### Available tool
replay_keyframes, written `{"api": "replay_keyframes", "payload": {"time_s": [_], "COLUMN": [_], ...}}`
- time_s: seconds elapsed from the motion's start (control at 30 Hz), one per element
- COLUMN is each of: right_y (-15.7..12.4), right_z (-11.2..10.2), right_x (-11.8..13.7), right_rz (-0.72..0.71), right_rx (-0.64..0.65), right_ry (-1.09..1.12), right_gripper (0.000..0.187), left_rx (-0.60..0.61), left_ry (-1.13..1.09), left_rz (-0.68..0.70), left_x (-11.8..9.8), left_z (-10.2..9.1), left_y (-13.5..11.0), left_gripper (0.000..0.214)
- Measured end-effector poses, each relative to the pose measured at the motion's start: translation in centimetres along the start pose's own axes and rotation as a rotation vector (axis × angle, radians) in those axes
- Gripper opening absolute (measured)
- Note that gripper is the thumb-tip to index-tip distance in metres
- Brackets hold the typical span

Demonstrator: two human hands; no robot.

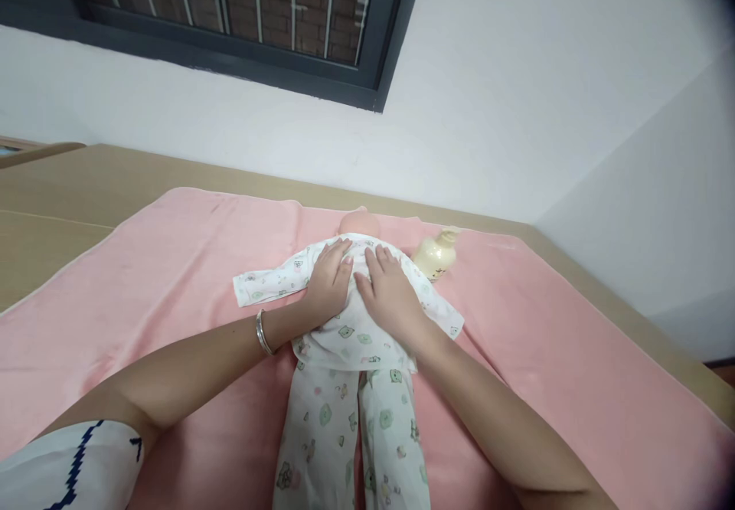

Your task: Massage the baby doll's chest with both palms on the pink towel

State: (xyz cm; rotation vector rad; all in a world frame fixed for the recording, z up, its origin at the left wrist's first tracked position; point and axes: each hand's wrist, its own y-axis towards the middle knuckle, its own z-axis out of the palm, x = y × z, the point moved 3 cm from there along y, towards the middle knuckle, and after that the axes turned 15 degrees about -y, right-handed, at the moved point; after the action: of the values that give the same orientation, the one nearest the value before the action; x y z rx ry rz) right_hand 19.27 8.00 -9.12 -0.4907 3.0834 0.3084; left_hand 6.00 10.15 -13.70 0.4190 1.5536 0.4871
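A baby doll lies on its back on a pink towel, dressed in a white printed shirt and matching trousers. Its head points away from me. My left hand lies flat on the doll's chest, fingers stretched out and together, a silver bangle on the wrist. Flat beside it on the chest lies my right hand, fingers extended. Neither hand holds anything. The shirt's left sleeve spreads out on the towel.
A cream pump bottle lies on the towel just right of the doll's head. The towel covers a wooden table against a white wall. A dark-framed window is above.
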Motion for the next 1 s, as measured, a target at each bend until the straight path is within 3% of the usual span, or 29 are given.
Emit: {"api": "replay_keyframes", "payload": {"time_s": [0.1,0.17,0.43,0.53,0.7,0.87,1.0], "right_y": [-1.6,-1.7,1.7,0.6,-1.4,0.2,1.3], "right_z": [-0.5,-0.6,0.9,0.6,-0.2,0.3,0.9], "right_x": [2.3,2.5,-1.9,-0.9,1.6,0.0,-1.2], "right_rz": [-0.090,-0.100,0.111,0.102,0.006,0.068,0.101], "right_rx": [0.016,0.038,0.011,-0.005,0.014,0.009,-0.004], "right_ry": [-0.081,-0.058,0.129,0.058,0.033,0.226,0.251], "right_gripper": [0.059,0.057,0.064,0.064,0.060,0.059,0.057], "left_rx": [0.009,0.014,0.044,0.057,0.185,0.215,0.259], "left_ry": [0.022,0.036,0.259,0.366,0.502,0.651,0.692], "left_rz": [0.001,0.001,-0.004,-0.067,-0.092,-0.048,-0.020], "left_x": [-0.1,-0.1,-0.3,0.0,0.2,-1.6,-2.8], "left_z": [-0.1,-0.1,0.3,0.2,0.1,1.1,1.9], "left_y": [0.1,0.1,-0.1,0.6,1.4,-0.3,-1.8], "left_gripper": [0.045,0.045,0.046,0.048,0.048,0.052,0.054]}}
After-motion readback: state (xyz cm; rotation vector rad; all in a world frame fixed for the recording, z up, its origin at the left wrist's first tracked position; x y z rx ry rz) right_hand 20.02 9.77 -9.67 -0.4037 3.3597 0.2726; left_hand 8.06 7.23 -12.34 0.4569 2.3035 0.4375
